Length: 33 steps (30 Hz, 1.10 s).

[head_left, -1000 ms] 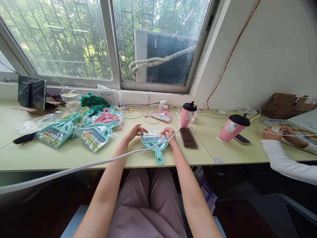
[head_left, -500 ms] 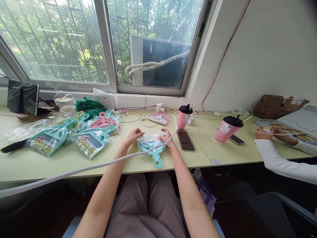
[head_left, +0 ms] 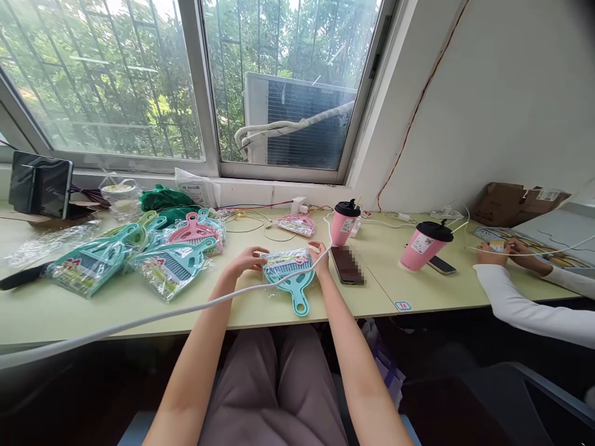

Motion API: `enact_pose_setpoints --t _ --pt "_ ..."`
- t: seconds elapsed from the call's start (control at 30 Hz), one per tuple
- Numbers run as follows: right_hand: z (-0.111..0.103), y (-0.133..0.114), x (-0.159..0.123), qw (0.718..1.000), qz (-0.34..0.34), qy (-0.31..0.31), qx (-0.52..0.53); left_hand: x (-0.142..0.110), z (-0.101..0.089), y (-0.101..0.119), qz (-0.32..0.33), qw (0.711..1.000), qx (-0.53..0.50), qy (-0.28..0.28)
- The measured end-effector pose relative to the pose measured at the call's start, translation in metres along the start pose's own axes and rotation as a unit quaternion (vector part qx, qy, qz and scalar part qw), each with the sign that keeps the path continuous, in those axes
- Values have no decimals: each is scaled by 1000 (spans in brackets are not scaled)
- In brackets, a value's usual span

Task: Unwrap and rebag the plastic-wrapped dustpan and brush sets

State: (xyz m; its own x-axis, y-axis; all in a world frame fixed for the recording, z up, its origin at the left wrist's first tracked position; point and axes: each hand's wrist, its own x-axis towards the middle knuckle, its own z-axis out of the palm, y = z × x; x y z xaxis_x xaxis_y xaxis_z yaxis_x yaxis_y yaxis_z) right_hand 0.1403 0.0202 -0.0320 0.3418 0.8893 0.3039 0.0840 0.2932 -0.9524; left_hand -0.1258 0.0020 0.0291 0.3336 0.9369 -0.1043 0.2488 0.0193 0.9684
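Note:
A teal dustpan set in a clear plastic bag lies on the pale green table in front of me, handle pointing toward me. My left hand pinches the bag's left top corner. My right hand grips the right top corner, fingers curled on the plastic. A white cable crosses over my left forearm and the bag.
Several bagged teal and pink dustpan sets are piled at the left. A pink set, two pink cups, two phones and a cardboard box stand to the right. Another person's hands work at the far right.
The view shifted slightly. The bagged dustpan's top edge has been lifted and tilted toward me by both hands; the handle swung a little to the right.

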Motion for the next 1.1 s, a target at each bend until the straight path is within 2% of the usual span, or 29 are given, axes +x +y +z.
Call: enact_pose_setpoints --t 0.07,0.2,0.3,0.4,0.47,0.53,0.57,0.6,0.7,0.73,0.8,0.87,0.97,1.03,1.1 --pt "1 1 0 1000 -4 6 -3 1 2 -1 3 1000 -9 16" --pt "4 5 -1 1000 5 -18 17 6 -1 -7 0 998 -48 43" --pt "3 6 -1 999 23 -19 25 10 -5 -11 5 997 -74 27" --pt "1 5 0 998 42 -6 37 13 -3 -12 6 999 -43 21" --pt "1 5 0 997 55 -17 58 16 -1 -12 27 998 -1 64" --pt "4 3 -1 992 66 -60 92 18 2 -11 66 992 44 100" --pt "6 2 -2 987 72 -90 108 18 3 -10 76 991 69 87" --pt "8 1 -3 982 79 -121 120 18 5 -8 76 991 95 50" --pt "14 -2 -8 970 100 -181 130 11 9 -3 30 981 146 -124" --pt "15 -3 -9 967 111 -187 133 8 9 -1 15 976 146 -158" --pt "14 -4 -9 962 143 -173 154 3 9 1 -1 979 117 -167" --pt "10 -4 -7 959 169 -133 187 1 5 -1 0 989 64 -136" --pt "3 -5 -3 957 178 -69 220 9 -7 -11 23 998 -33 -54" --pt "3 -7 -3 960 177 -64 209 17 -15 -21 34 994 -98 29" --pt "7 -11 -6 965 167 -99 176 25 -20 -29 43 981 -153 114"
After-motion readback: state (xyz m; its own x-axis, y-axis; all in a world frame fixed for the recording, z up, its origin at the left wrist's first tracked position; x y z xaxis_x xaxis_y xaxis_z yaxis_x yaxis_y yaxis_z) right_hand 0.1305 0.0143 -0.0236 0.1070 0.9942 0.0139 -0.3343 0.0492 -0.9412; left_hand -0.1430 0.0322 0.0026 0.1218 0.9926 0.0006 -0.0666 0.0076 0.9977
